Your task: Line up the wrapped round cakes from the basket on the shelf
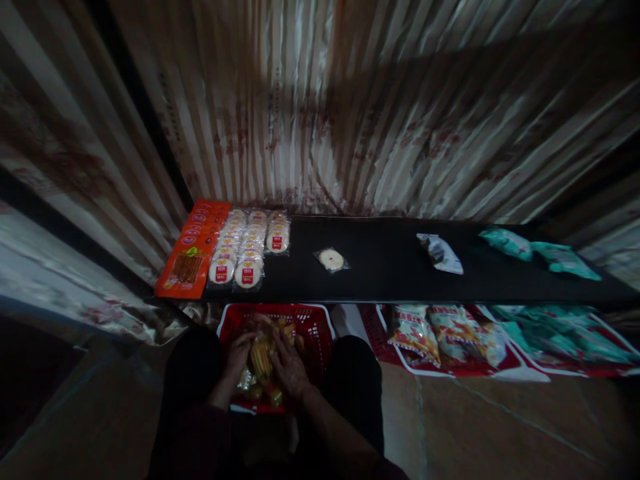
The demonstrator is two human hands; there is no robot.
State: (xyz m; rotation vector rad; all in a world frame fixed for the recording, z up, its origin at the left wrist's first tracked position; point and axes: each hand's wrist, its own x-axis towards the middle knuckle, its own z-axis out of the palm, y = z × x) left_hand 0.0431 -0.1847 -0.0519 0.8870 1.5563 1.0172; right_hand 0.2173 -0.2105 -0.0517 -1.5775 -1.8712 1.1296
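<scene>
Between my knees, my left hand point(239, 355) and my right hand point(291, 369) reach into a red basket point(316, 333) with a white rim. Their fingers curve around the two sides of a yellowish, ribbed snack packet point(261, 358), its exact kind blurred in the dim light. Below it in the basket lie several small gold-wrapped pieces point(275, 397). On the black shelf point(370, 267) just beyond, round white crackers in clear wrappers point(249, 267) stand in overlapping rows, beside an orange snack bag point(187, 253). One single wrapped cracker point(331, 259) lies apart on the shelf.
Farther right on the shelf are a white packet point(441, 254) and two teal packets point(506, 243). Under it, on the tiled floor, a basket of white-and-red bags point(414, 331) stands beside a basket of teal bags point(560, 333). A striped curtain point(310, 133) hangs behind.
</scene>
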